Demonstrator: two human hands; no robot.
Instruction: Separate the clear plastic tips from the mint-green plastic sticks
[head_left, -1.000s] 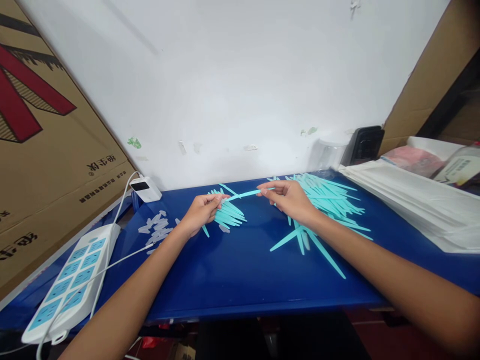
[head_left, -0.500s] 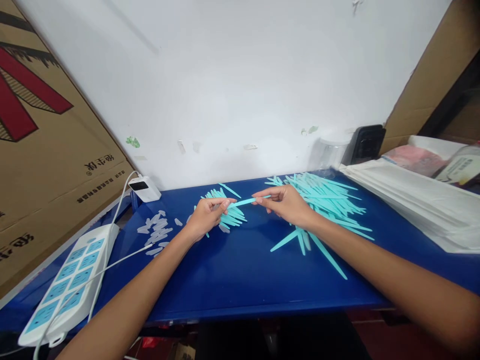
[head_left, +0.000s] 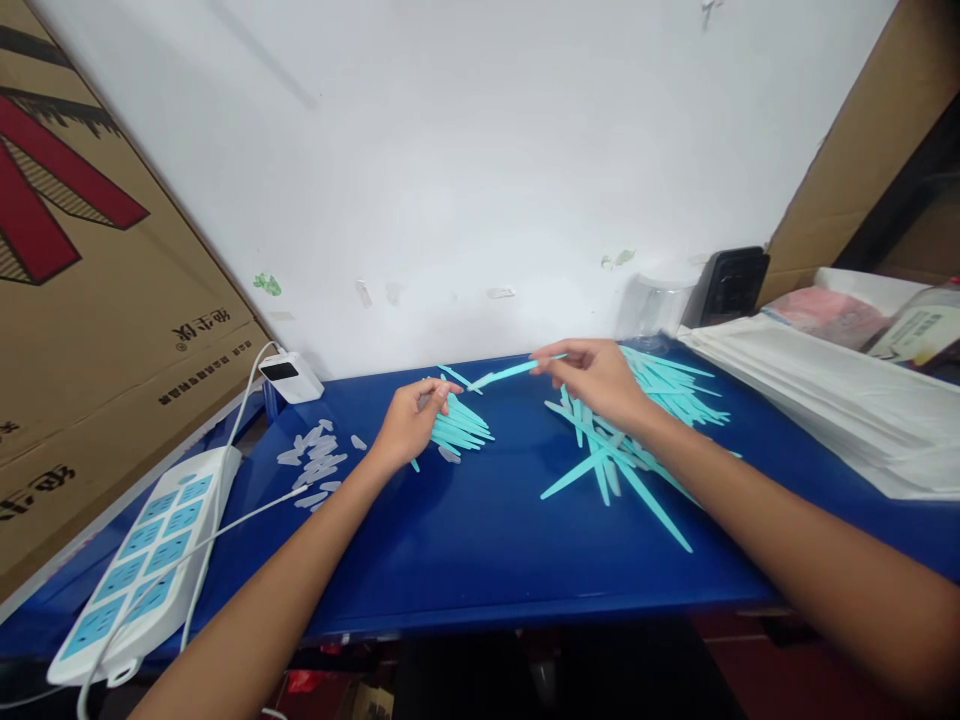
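Note:
My right hand (head_left: 592, 378) pinches a slim turquoise plastic stick (head_left: 510, 373) between thumb and fingers, above the larger pile. The stick points left, and a translucent cap-like piece (head_left: 480, 383) shows at that end. My left hand (head_left: 412, 415) is just beyond this tip, its thumb and fingers curled together; whether anything small is inside cannot be made out. Partly behind the left hand lies a smaller pile of turquoise sticks (head_left: 463, 428). Under and around my right hand spreads a larger heap of sticks (head_left: 667, 388), some crossing loosely toward the front.
Several loose translucent pieces (head_left: 319, 455) lie left on the blue table (head_left: 450, 550). A white power strip (head_left: 142, 565) with cables and a small white device (head_left: 291, 377) stand farther left. White sheets (head_left: 810, 400) lie right, near a clear container (head_left: 664, 305). A cardboard box (head_left: 112, 250) borders the left.
My right hand has moved up and slightly right with the stick. The stick's left end has come out of my left fingers' grip and now shows its translucent piece.

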